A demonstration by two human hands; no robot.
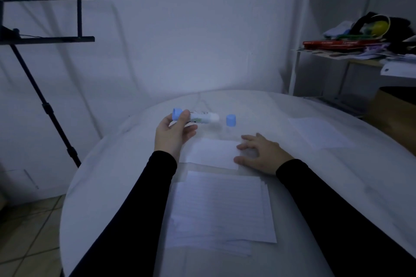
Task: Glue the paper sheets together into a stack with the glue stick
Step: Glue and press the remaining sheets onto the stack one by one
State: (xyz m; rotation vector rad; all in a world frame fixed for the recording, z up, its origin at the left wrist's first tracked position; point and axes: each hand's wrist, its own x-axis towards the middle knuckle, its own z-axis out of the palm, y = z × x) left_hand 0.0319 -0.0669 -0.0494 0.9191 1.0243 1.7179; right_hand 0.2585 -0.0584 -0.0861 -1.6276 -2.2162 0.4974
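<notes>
My left grip (173,134) is holding the uncapped glue stick (195,116) level, ready to apply; my right grip (262,154), fingers spread flat, is pinning the small sheet (213,153) to the tabletop (126,186).

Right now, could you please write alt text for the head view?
A left hand holds an uncapped glue stick above a round white table, its blue cap standing nearby. The right hand presses a small paper sheet beyond a paper stack.
</notes>
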